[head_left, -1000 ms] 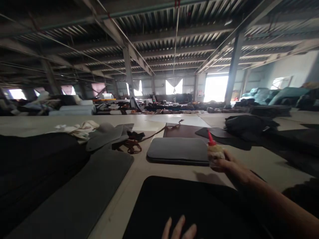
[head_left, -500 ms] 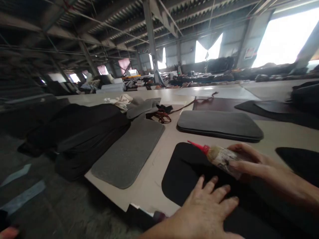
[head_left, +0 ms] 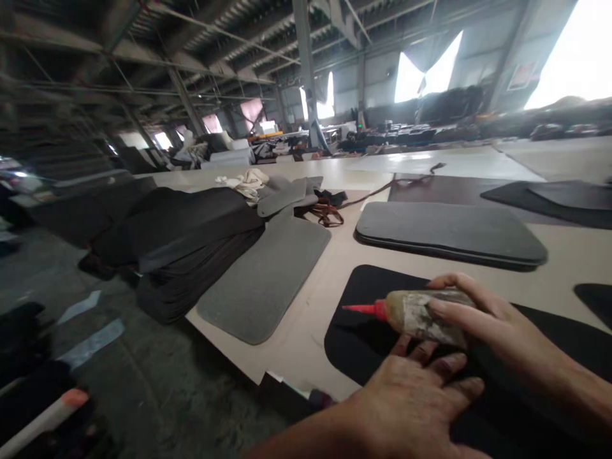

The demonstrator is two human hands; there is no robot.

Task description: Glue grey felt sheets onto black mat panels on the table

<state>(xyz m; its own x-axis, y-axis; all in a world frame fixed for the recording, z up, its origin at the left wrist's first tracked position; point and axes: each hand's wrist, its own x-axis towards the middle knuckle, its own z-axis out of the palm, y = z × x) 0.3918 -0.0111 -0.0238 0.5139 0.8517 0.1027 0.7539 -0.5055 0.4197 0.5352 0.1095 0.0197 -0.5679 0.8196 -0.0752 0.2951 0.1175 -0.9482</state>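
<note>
Since the frame 0.5 s ago, the bottle (head_left: 430, 315) is lying closer to level, its red nozzle (head_left: 366, 309) now pointing left and sitting lower over the black mat (head_left: 354, 344); the view is also swinging a bit. R hand (head_left: 497, 328) is gripping the bottle, thumb on the near side, fingers wrapping over the far side. L hand (head_left: 411, 395) is resting palm down on the mat, fingers spread, tips just below the bottle; can't tell if they're touching it. Containers: 1 bottle, its stained wrap covering most of the body & its yellowish shoulder showing by the nozzle; contents hidden, so can't tell what or how much it's holding. Counts: 1 black mat is lying under the hands, on the table (head_left: 315, 344); 1 stack (head_left: 449, 226) of grey mats is sitting just beyond it, layers too tight to count; 1 grey mat (head_left: 268, 280) is lying flat to the left, a smaller grey piece (head_left: 283, 197) resting at its far end. Brown straps (head_left: 329, 213) are lying tangled nearby, white cloth (head_left: 246, 182) is bunching behind, & 1 dark pile (head_left: 201, 220) is spreading at far L. 2 pale strips (head_left: 95, 338) are showing on the floor.
</note>
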